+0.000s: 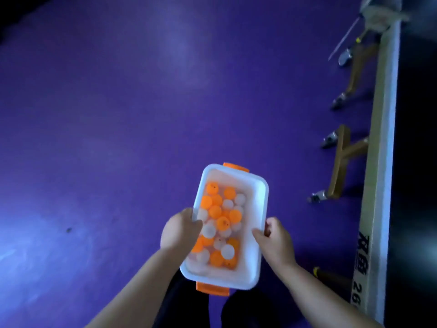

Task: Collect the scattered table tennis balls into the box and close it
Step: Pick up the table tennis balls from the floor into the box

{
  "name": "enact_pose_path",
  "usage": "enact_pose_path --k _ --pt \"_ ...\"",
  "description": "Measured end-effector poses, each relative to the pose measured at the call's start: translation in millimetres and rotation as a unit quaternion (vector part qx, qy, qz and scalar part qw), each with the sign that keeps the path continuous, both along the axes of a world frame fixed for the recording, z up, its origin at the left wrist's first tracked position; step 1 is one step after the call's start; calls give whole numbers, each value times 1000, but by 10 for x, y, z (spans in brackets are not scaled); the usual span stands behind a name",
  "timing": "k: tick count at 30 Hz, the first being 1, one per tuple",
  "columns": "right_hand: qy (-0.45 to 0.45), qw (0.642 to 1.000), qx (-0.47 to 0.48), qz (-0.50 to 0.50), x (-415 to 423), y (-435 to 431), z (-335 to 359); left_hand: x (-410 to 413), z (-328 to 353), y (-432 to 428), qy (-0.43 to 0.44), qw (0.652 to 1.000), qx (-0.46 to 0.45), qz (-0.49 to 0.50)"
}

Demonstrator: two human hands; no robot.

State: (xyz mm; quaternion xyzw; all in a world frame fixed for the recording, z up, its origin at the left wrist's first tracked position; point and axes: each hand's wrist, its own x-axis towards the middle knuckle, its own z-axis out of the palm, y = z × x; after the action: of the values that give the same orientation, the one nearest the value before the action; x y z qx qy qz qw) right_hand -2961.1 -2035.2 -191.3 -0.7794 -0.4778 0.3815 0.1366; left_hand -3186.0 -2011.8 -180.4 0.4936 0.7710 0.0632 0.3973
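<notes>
A white plastic box [256, 209] with orange clip handles at both short ends is held in the air above the purple floor, without a lid on it. Inside lie several orange and white table tennis balls [218, 224]. My left hand [178, 229] grips the box's left long rim, fingers curled over the edge. My right hand [275, 240] holds the right long rim, thumb inside the wall. No lid is in view and I see no loose ball on the floor.
A purple floor [118, 114] fills most of the view. Along the right edge runs the side of a table tennis table [378, 162], with wooden legs on small castors [316, 197] beneath it. My dark trousers show below the box.
</notes>
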Motion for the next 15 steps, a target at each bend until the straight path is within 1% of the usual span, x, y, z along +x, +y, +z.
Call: enact_pose_path --k 4,8,10,12,15 --pt "10 999 -34 -35 -54 380 -453 -3 -420 543 3 999 -28 -16" --pt "13 997 -60 -45 22 722 -1163 103 -1093 924 12 998 -60 -15" --pt "14 996 -71 -50 90 889 -1640 179 -1528 1063 19 997 -69 -6" --pt "17 993 -87 -75 198 1054 -2220 251 -2028 1185 23 997 -74 14" --pt "-15 988 -112 -102 450 1245 -3201 355 -2816 1314 30 996 -73 38"
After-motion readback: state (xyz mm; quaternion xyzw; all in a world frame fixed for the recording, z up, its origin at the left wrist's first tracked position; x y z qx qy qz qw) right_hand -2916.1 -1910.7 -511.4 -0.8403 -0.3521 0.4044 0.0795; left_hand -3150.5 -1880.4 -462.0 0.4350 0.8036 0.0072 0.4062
